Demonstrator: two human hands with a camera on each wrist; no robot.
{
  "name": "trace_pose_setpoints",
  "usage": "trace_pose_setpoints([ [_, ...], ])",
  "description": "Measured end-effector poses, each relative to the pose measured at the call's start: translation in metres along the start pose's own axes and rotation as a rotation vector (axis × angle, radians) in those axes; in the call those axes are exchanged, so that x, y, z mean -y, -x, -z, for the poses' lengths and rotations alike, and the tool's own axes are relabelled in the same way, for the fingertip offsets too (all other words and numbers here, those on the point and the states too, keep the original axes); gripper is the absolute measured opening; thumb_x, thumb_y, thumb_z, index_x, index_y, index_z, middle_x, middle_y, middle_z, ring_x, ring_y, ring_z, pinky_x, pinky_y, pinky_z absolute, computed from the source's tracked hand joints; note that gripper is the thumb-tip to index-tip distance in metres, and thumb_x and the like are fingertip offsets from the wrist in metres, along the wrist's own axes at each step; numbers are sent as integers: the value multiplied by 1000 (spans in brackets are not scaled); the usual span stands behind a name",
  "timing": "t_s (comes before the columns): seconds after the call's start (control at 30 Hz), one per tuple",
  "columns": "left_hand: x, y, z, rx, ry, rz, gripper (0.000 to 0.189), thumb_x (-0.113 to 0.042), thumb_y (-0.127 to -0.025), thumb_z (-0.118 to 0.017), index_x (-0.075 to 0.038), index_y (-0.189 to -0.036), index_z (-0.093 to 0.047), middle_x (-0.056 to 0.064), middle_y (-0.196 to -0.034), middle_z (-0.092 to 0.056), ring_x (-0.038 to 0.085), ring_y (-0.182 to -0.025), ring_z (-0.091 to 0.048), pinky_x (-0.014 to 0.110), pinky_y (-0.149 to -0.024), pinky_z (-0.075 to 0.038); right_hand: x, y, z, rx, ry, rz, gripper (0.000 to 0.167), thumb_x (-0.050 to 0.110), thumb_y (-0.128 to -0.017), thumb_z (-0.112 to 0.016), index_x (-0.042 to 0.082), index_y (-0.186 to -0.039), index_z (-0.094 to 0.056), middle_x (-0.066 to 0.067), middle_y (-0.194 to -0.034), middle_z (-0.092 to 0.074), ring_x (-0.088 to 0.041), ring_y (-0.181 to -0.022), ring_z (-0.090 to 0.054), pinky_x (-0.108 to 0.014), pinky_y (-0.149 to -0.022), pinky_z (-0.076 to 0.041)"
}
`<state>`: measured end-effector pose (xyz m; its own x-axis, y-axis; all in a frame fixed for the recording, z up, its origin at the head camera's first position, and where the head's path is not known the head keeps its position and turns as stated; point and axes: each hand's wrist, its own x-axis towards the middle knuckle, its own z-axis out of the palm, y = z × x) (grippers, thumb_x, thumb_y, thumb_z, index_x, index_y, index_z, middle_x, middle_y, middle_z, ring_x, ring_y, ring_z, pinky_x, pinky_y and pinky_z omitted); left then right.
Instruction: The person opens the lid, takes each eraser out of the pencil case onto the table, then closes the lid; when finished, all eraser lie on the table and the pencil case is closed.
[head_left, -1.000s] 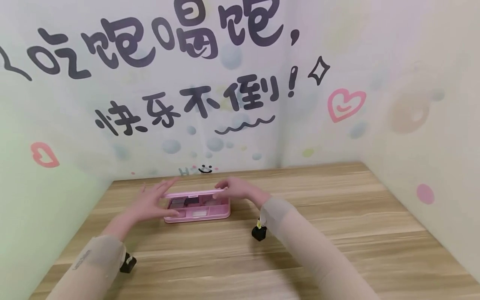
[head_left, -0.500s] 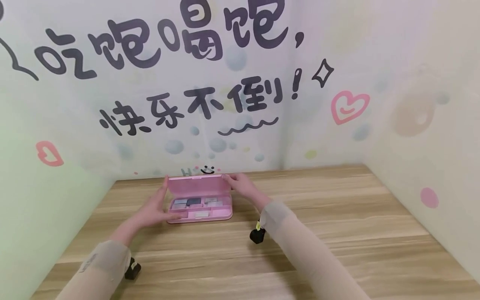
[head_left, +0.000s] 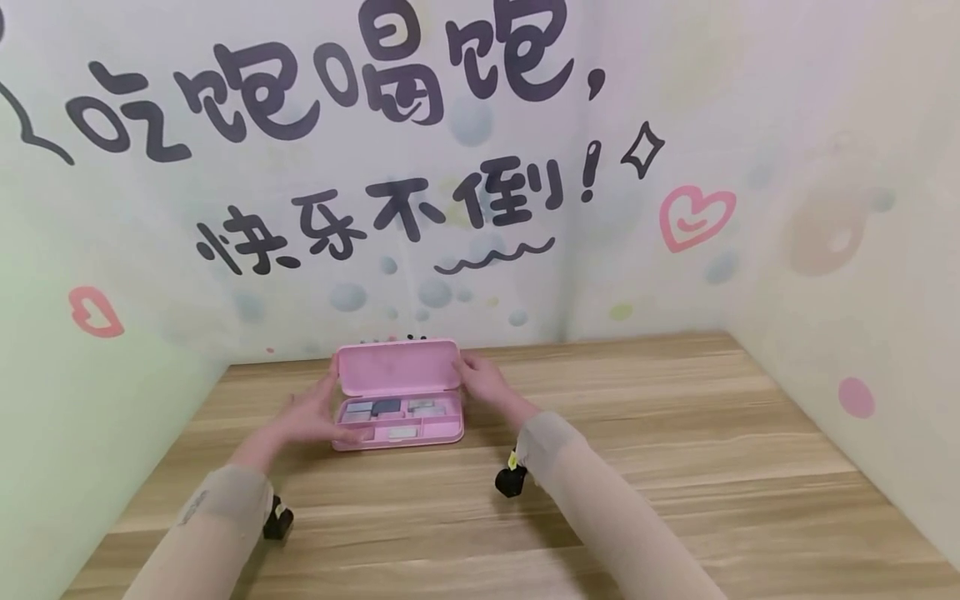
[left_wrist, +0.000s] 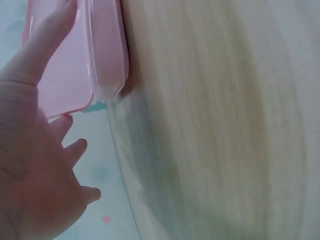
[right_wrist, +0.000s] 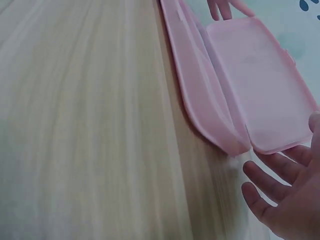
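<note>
A pink pencil case [head_left: 441,428] lies at the back of the table, its lid [head_left: 397,368] raised and leaning back. Small blocks sit in its compartments: a dark one [head_left: 387,406], a white one [head_left: 402,432] and several greyish ones. At the case's left end is my left hand [head_left: 306,417], fingers extended by the lid's edge and thumb reaching over the front left of the tray. My right hand [right_wrist: 295,185] pinches the lid's right edge, with the thumb in front and fingers behind. Part of the front left compartment is hidden by the left thumb.
The wooden table [head_left: 645,450] extends in front of the case and to its right. Close behind stands a printed wall [head_left: 525,283], with side walls at left and right. A small black device hangs at each wrist.
The lid has swung up and back from nearly shut to standing open, uncovering the blocks. My right hand followed its edge; the left fingers moved close to the lid's left side.
</note>
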<state>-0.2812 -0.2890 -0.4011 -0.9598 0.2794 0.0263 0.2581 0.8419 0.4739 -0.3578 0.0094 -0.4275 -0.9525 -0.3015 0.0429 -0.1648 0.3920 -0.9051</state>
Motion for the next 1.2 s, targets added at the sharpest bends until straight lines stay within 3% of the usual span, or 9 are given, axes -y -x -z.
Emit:
trace_pose_setpoints([
  [0.1, 2, 1, 2, 51, -27, 16, 145, -56, -62, -85, -2, -152, 14, 32, -155, -11, 53, -140, -11, 79, -98, 2, -3, 0, 2, 42, -23, 2, 44, 28, -103, -47, -2, -135, -53, -21, -77, -60, -20, -60, -52, -23, -52, -43],
  [0.13, 2, 2, 2, 68, -37, 22, 144, -56, -62, -85, 1, -151, 13, 32, -155, -11, 54, -139, -10, 79, -98, 2, -3, 1, 3, 57, -16, 5, 43, 26, -103, -48, -3, -134, -53, -22, -77, -60, -20, -60, -51, -23, -51, -42],
  [0.27, 5, 3, 1, 134, -30, 45, 139, -55, -66, -83, 3, -151, 9, 35, -153, -11, 55, -139, -8, 79, -98, 5, -4, 3, 9, 97, 77, 42, 44, 25, -100, -54, -3, -134, -54, -19, -99, -68, -18, -79, -59, -26, -69, -50],
  [0.4, 11, 2, -2, 184, 6, 59, 131, -55, -72, -79, 3, -152, 8, 32, -155, -8, 53, -140, -8, 80, -97, 6, -3, 6, 18, 155, 118, 68, 42, 26, -100, -54, 0, -134, -56, -14, -114, -67, -21, -98, -61, -34, -88, -50],
  [0.63, 14, 1, -5, 220, 171, 62, 124, -44, -76, -79, -1, -153, 8, 33, -155, -10, 53, -139, -13, 72, -106, -7, -2, 10, 36, 220, 126, 17, 39, 25, -97, -60, 2, -128, -61, -10, -110, -67, -25, -101, -63, -35, -88, -51],
  [0.73, 14, 2, -6, 230, 249, 66, 122, -39, -77, -80, -3, -153, 9, 32, -156, -5, 53, -139, -10, 68, -108, -12, 1, 11, 44, 263, 170, 19, 33, 23, -95, -61, 3, -121, -65, -8, -108, -67, -24, -98, -63, -34, -86, -52],
  [0.87, 14, 3, -11, 215, 284, 85, 119, -39, -79, -78, -7, -155, 8, 30, -157, 1, 53, -140, -5, 69, -108, -10, 7, 9, 53, 348, 225, 37, 30, 21, -94, -63, 4, -118, -67, -6, -107, -68, -22, -94, -63, -36, -85, -53],
  [1.0, 17, 6, -17, 180, 251, 131, 114, -45, -80, -75, -10, -156, 2, 28, -158, -3, 52, -141, -5, 72, -106, -1, 16, 6, 59, 417, 282, 64, 32, 17, -92, -66, 3, -121, -66, -6, -108, -68, -21, -93, -63, -39, -87, -52],
  [1.2, 20, 11, -22, 136, 209, 161, 110, -51, -81, -72, -11, -156, -3, 28, -157, -7, 52, -141, -6, 71, -104, 10, 28, 2, 52, 452, 434, 155, 36, 14, -89, -68, 9, -125, -65, -5, -110, -66, -16, -96, -59, -30, -83, -51],
])
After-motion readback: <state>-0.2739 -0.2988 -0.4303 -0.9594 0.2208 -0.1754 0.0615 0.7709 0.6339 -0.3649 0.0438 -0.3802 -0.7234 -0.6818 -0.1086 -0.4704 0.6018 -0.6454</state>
